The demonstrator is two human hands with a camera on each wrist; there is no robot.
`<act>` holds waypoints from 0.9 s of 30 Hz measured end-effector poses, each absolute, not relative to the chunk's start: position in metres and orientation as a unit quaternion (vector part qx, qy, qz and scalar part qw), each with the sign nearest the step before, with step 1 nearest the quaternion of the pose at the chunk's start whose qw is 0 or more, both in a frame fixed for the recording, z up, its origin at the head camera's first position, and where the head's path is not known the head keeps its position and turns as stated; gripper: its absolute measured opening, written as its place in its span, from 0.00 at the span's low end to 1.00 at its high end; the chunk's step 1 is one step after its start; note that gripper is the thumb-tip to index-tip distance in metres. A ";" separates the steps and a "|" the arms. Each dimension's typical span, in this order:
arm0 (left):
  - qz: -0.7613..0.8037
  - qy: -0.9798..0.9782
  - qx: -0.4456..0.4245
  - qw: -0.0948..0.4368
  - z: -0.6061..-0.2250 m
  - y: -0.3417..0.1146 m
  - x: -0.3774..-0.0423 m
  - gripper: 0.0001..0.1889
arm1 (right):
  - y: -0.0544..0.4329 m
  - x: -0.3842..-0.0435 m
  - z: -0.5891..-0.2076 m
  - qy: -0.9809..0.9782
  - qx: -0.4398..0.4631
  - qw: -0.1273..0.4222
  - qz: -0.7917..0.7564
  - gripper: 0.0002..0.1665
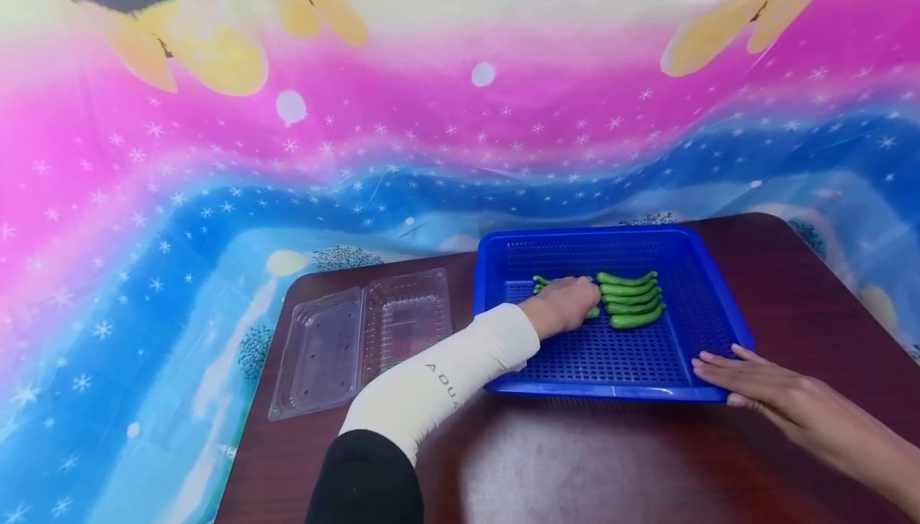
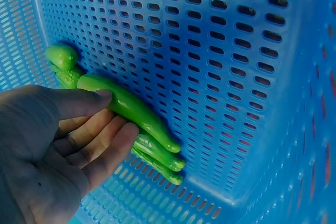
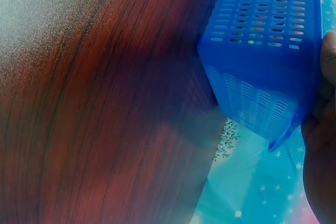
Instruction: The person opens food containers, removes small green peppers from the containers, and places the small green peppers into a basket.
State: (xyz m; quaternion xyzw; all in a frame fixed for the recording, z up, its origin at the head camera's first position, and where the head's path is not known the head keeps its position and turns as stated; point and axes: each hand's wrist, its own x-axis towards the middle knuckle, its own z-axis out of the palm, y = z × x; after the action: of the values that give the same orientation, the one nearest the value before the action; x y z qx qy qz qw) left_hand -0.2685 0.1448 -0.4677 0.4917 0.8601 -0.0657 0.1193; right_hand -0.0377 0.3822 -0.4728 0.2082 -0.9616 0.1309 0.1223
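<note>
A blue perforated basket holds two groups of green chili peppers. In the right group, peppers lie side by side in a stack of rows. My left hand reaches in over the left group and hides most of it. In the left wrist view, my left thumb and fingers pinch a smooth green pepper near its upper end, with other peppers just beneath. My right hand rests at the basket's near right corner, fingers straight across the rim and thumb on the outside.
Left of the basket lies a clear plastic clamshell box, its lid folded open beside its base. The left forearm overlaps the base. Everything stands on a dark reddish wooden table, with a colourful printed cloth behind.
</note>
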 end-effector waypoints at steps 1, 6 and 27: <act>-0.064 0.860 0.492 0.117 -0.467 0.144 -0.269 0.08 | 0.382 -0.038 -0.473 -0.962 0.208 0.121 0.130 0.41; -0.043 0.861 0.490 0.131 -0.460 0.140 -0.271 0.08 | 0.382 -0.038 -0.472 -0.963 0.205 0.118 0.129 0.41; -0.002 0.890 0.452 0.053 -0.350 -0.021 -0.265 0.16 | 0.380 -0.031 -0.485 -0.981 0.079 -0.023 0.177 0.29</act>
State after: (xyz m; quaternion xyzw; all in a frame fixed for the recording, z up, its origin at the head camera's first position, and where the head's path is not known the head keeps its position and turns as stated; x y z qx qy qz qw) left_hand -0.2652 -0.0213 -0.3498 0.4520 0.8904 -0.0023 0.0528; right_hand -0.0313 0.3797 -0.4853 0.0791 -0.9808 0.1767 -0.0227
